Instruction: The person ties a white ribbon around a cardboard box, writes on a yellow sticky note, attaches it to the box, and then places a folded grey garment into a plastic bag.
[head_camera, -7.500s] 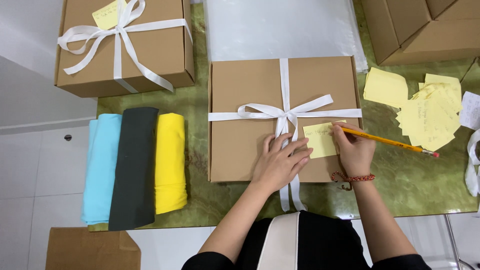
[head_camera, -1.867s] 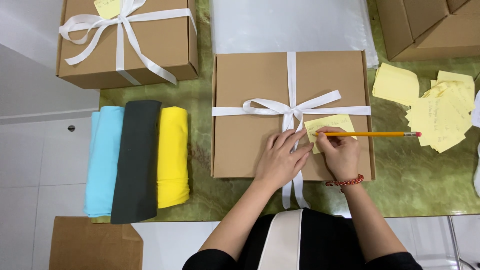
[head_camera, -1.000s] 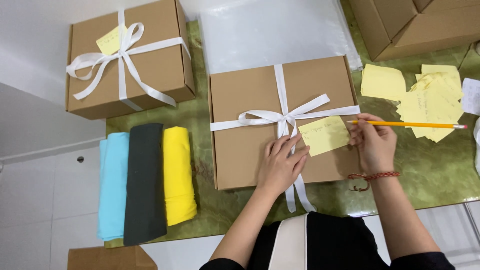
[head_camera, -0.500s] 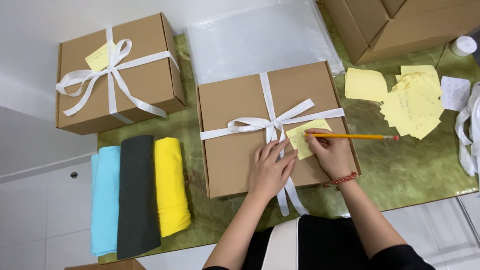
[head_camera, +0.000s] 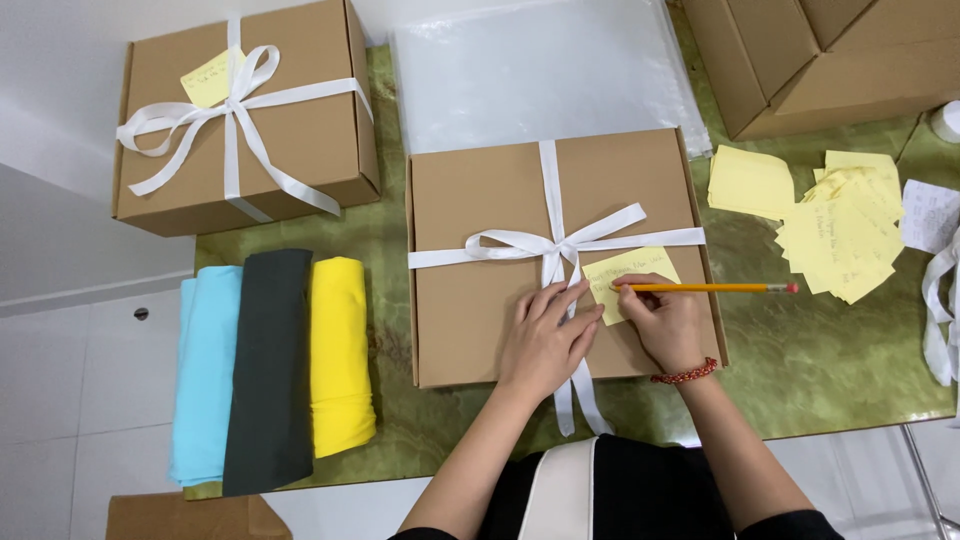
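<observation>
- A yellow sticky note lies on the lid of a flat brown cardboard box, just beside the bow of the white ribbon that is tied around this box.
- The box stands in the middle of a green marble-look table, close to the person.
- The right hand is closed around a yellow pencil; the pencil tip touches the left part of the note, and the red eraser end points to the right.
- The left hand lies flat on the lid with fingers spread, over the ribbon tail, touching the lower left edge of the note.
- To the right, a loose heap of yellow notes lies on the table.
- To the left, three folded cloths lie side by side: light blue, dark grey, yellow.
- Further at the upper left stands a second ribboned box, which carries its own yellow note.
</observation>
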